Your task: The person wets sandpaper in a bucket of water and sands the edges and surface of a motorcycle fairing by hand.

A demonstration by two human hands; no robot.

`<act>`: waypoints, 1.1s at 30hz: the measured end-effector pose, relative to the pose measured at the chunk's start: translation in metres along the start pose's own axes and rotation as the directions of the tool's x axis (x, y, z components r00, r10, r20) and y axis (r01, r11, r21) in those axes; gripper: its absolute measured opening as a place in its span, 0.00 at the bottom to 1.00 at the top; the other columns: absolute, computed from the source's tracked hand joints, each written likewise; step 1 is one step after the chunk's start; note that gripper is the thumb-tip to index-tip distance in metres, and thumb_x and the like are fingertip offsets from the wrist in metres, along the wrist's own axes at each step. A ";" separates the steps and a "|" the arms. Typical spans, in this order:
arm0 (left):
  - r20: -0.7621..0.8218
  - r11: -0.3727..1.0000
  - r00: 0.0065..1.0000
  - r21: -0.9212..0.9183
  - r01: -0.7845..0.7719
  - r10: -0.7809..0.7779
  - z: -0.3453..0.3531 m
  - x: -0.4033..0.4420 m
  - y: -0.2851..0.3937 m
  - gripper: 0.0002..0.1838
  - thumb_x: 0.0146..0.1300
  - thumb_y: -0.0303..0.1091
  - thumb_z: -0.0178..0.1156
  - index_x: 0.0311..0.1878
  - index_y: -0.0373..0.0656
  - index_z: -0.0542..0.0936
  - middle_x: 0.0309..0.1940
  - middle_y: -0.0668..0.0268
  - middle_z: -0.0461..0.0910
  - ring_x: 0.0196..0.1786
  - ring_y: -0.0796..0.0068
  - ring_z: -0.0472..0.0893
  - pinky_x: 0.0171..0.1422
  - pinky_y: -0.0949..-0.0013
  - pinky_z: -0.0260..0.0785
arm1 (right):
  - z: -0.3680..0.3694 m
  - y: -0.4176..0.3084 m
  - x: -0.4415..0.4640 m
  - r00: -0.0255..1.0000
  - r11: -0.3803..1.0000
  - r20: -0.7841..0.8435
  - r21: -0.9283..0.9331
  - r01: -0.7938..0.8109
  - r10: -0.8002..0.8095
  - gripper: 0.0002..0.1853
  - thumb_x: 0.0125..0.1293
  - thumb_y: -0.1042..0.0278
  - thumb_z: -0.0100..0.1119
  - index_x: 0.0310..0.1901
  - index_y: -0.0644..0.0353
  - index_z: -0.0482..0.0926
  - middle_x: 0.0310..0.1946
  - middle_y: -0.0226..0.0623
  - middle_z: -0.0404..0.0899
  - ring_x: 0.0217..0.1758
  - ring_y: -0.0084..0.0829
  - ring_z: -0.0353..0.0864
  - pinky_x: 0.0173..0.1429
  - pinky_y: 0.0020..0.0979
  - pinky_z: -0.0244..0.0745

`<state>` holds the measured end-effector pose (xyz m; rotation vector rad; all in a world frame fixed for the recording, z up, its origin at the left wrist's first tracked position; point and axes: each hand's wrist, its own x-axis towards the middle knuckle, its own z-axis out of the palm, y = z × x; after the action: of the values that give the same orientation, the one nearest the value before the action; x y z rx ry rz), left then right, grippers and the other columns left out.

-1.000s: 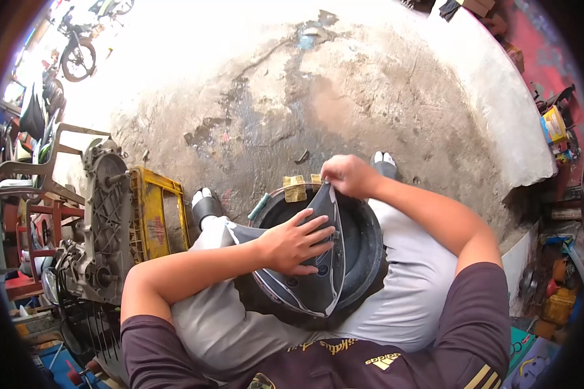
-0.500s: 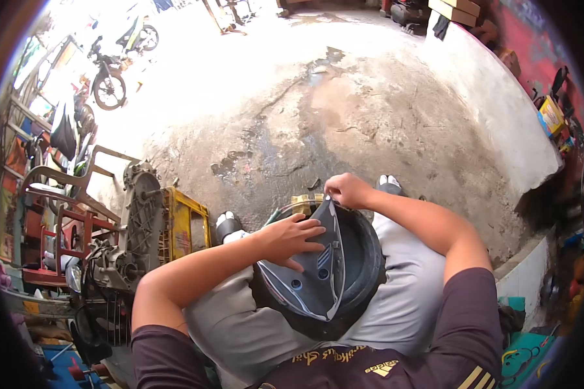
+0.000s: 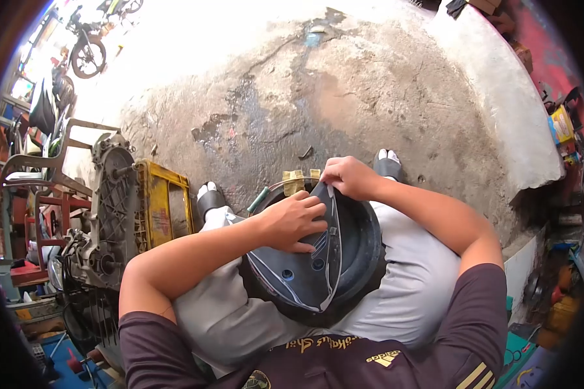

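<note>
Dark panel [image 3: 285, 254] sits folded in the round black tub [image 3: 372, 243], between the person's knees. Panel's far corner is up at the tub's far rim, near tip down at the near rim. Right hand [image 3: 352, 178] clamped on that far corner, thumb and fingers pinching. Left hand [image 3: 292, 223] lies on the panel's upper left face, fingers bent, thumb spread. Hands near each other, not touching.

Edges: knees hem the tub left and right. Teal grip [image 3: 258, 199] at the far left rim, yellow pieces [image 3: 293, 183] at the far rim, just left of the right hand. Yellow crate [image 3: 167, 198] and metal engine casing [image 3: 115, 214] line the floor's left side, a chair [image 3: 42, 172] beyond them. Low white wall [image 3: 509, 110] bounds the floor's right edge. Widest run of concrete floor [image 3: 370, 97] is ahead of the tub, between those two sides, dark wet streaks along it.

Writing: "adidas" on the dark shirt [image 3: 305, 373], plus curved gold lettering only partly readable. Crate label too faded to read. Panel carries two ringed round marks and short stripes.
</note>
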<state>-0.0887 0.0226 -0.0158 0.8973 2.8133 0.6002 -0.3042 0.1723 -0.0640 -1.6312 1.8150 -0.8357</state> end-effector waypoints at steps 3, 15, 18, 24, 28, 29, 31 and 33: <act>-0.041 0.999 0.999 -0.032 0.028 -0.029 0.009 0.001 -0.001 0.24 0.64 0.58 0.74 0.50 0.49 0.83 0.53 0.62 0.76 0.61 0.60 0.76 0.68 0.52 0.67 | 0.000 0.016 0.005 0.995 1.000 -0.096 -0.023 -0.012 0.010 0.06 0.66 0.77 0.69 0.43 0.63 0.91 0.41 0.46 0.88 0.46 0.49 0.90 0.51 0.43 0.84; -0.136 0.990 0.988 -0.135 0.050 -0.069 0.022 -0.003 -0.006 0.21 0.61 0.52 0.76 0.48 0.49 0.83 0.54 0.62 0.77 0.63 0.60 0.77 0.71 0.52 0.67 | 0.003 0.011 -0.003 0.994 0.997 -0.086 0.042 -0.064 0.067 0.05 0.66 0.80 0.66 0.42 0.66 0.89 0.37 0.45 0.86 0.42 0.47 0.88 0.48 0.40 0.82; -0.157 0.989 0.985 -0.145 0.043 -0.066 0.026 -0.004 -0.007 0.20 0.60 0.51 0.77 0.48 0.49 0.84 0.55 0.62 0.77 0.64 0.60 0.77 0.72 0.51 0.67 | -0.001 0.004 -0.003 0.999 0.999 -0.039 0.009 -0.038 0.038 0.07 0.67 0.80 0.64 0.43 0.65 0.89 0.41 0.47 0.87 0.45 0.51 0.88 0.52 0.43 0.83; -0.236 0.992 0.971 -0.124 0.014 -0.044 0.029 -0.004 -0.008 0.19 0.61 0.50 0.75 0.46 0.48 0.85 0.53 0.62 0.78 0.63 0.59 0.78 0.72 0.51 0.67 | 0.005 0.002 -0.003 0.984 0.998 -0.176 0.065 -0.002 0.013 0.07 0.69 0.80 0.65 0.47 0.65 0.87 0.41 0.47 0.88 0.45 0.47 0.90 0.51 0.40 0.83; -0.256 0.995 0.966 -0.101 -0.003 -0.023 0.031 -0.004 -0.008 0.17 0.63 0.50 0.75 0.44 0.47 0.86 0.53 0.62 0.81 0.65 0.59 0.79 0.73 0.49 0.67 | 0.004 -0.004 0.000 0.998 0.995 -0.069 0.095 0.015 -0.008 0.07 0.71 0.78 0.65 0.49 0.64 0.86 0.42 0.48 0.88 0.46 0.49 0.90 0.51 0.42 0.84; -0.250 0.995 0.968 -0.104 -0.006 -0.021 0.030 -0.005 -0.008 0.17 0.63 0.50 0.75 0.44 0.47 0.86 0.53 0.62 0.81 0.65 0.59 0.79 0.73 0.49 0.67 | 0.004 0.005 0.002 0.992 0.998 -0.120 0.029 0.051 -0.047 0.07 0.71 0.78 0.64 0.48 0.64 0.86 0.41 0.47 0.88 0.46 0.49 0.90 0.51 0.42 0.83; -0.279 0.995 0.960 -0.095 -0.017 -0.010 0.029 -0.003 -0.008 0.17 0.64 0.50 0.74 0.43 0.47 0.86 0.52 0.63 0.82 0.65 0.58 0.79 0.73 0.49 0.67 | 0.002 0.006 0.002 0.990 0.999 -0.135 0.041 -0.027 0.032 0.07 0.71 0.78 0.64 0.48 0.64 0.86 0.41 0.47 0.88 0.45 0.49 0.90 0.51 0.42 0.83; -0.278 0.994 0.961 -0.105 -0.022 -0.008 0.030 -0.003 -0.008 0.17 0.65 0.50 0.74 0.43 0.47 0.86 0.52 0.63 0.82 0.66 0.58 0.80 0.73 0.48 0.67 | 0.005 0.003 0.001 0.985 0.999 -0.169 -0.026 0.026 -0.030 0.07 0.70 0.79 0.64 0.48 0.63 0.86 0.40 0.46 0.88 0.44 0.49 0.89 0.50 0.43 0.83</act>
<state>-0.0833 0.0245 -0.0469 0.8641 2.9855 0.9370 -0.3028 0.1713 -0.0692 -1.6474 1.9275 -0.9952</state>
